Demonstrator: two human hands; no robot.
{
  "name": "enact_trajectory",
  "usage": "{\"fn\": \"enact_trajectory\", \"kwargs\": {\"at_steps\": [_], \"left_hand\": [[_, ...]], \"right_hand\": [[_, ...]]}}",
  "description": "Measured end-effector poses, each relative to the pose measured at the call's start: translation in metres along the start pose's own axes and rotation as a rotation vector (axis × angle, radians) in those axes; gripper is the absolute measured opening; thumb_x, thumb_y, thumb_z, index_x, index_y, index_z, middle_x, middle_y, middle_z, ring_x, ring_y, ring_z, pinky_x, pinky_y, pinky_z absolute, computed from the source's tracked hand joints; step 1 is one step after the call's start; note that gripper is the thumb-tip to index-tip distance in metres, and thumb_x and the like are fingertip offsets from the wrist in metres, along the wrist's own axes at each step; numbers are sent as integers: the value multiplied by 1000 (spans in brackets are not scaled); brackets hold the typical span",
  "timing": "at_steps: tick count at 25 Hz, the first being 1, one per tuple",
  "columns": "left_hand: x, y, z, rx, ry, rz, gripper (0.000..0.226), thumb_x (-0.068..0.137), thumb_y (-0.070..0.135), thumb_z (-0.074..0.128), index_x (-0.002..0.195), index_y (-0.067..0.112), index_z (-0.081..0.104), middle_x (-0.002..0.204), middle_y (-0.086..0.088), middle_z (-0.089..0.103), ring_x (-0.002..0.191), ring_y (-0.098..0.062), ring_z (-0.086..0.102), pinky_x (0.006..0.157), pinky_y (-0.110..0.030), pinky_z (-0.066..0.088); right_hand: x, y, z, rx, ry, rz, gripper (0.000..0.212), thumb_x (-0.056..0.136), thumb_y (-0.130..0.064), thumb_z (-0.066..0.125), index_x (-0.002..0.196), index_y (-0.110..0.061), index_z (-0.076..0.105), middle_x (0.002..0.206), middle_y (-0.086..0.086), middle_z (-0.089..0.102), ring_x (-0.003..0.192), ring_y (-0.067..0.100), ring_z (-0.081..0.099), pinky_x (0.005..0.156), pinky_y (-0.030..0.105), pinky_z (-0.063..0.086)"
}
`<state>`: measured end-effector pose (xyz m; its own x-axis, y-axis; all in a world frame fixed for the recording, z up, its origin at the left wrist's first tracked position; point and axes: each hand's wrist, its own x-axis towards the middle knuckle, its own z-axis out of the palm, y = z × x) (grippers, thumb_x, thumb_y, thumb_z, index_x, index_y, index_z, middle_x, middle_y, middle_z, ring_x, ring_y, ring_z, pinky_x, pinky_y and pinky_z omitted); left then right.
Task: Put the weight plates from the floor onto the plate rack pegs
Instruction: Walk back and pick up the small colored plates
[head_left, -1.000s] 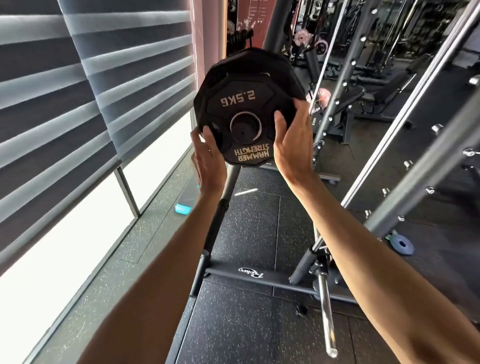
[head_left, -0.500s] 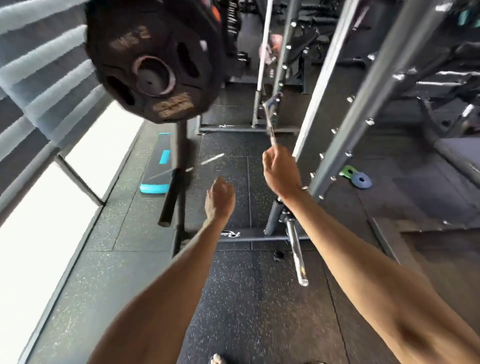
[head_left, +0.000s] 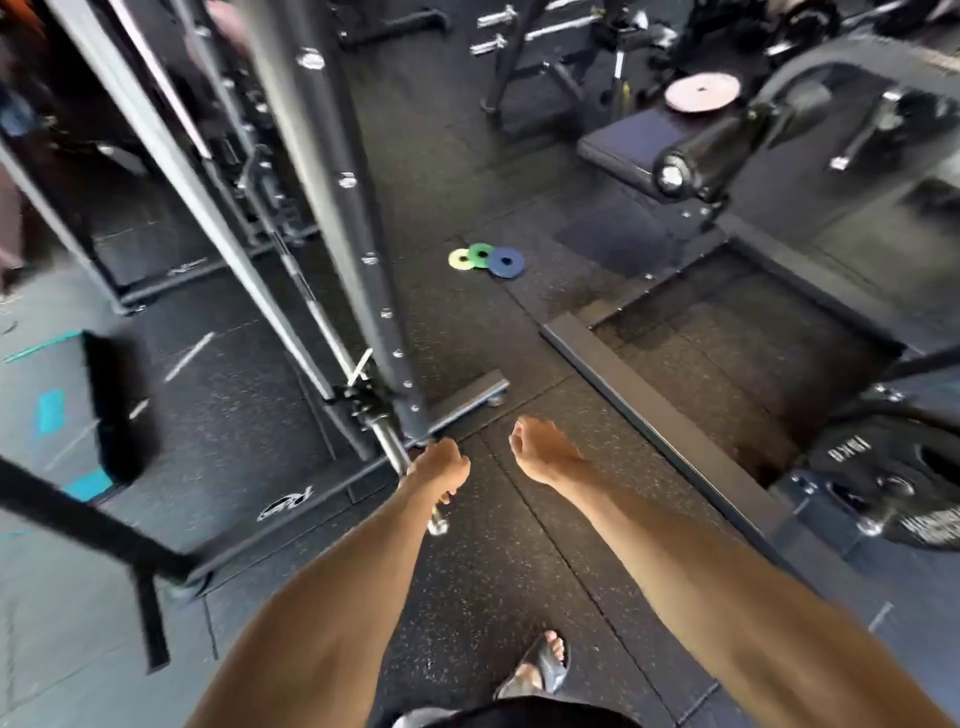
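Floor (head_left: 467, 597) of speckled black rubber fills most of my view, and the grey upright post (head_left: 332, 208) of the rack rises from it; I place everything else by that post. My left hand (head_left: 440, 465) hangs just in front of the post's base, fingers curled loosely inward, holding nothing. It overlaps the chrome barbell sleeve (head_left: 387, 439) that juts out low beside the post, though I cannot tell whether the two touch. My right hand (head_left: 543, 449) hangs a little further to the right of the post's foot, also empty, fingers bent in a slack half-curl with the palm turned to the left.

Beyond the post and to its right, three small weight plates lie flat on the floor in a row, overlapping at their edges: a yellow-green plate (head_left: 460, 259) nearest the post, a green plate (head_left: 481, 253) in the middle, and a blue plate (head_left: 506, 261) farthest from it. Both hands are well apart from them.

Far right of the post, a large black weight plate (head_left: 893, 483) sits at the picture's edge. Below my arms, well short of the post, my foot in a dark sandal (head_left: 543, 662) rests on the floor.
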<state>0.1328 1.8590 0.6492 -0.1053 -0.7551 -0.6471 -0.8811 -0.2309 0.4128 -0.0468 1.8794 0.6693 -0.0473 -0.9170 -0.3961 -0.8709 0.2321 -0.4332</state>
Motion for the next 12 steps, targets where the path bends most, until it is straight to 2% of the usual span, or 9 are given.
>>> {"fn": "enact_trajectory", "kwargs": {"at_steps": [3,7,10,12], "left_hand": [[30,80,25,93,-82,81,33,94,24,38,92,3,63,74,-12,73,62,-25,73,69,-40,62],[74,141,32,109,-170,142,31,97,20,39,100,-2,61,90,-22,73,77,-32,74,71,-47,62],[125,156,25,192,-181,116,33,99,21,40,113,-2,58,108,-24,70,95,-35,71,82,-45,59],[171,168,16,250,-186,86,33,97,20,40,117,1,57,116,-22,68,102,-34,69,86,-41,57]], "right_hand": [[19,70,-22,4,-22,62,27,102,-29,39,107,-12,61,106,10,68,95,30,65,81,42,55],[57,133,-35,-20,-118,111,26,102,-24,39,103,-9,60,103,10,67,93,29,65,73,37,49],[100,159,-48,-60,-209,108,27,102,-24,40,80,-14,52,80,6,59,83,29,62,71,37,49],[143,170,-63,-57,-231,108,30,101,-24,41,72,-17,45,75,6,56,78,29,59,74,41,51]]}}
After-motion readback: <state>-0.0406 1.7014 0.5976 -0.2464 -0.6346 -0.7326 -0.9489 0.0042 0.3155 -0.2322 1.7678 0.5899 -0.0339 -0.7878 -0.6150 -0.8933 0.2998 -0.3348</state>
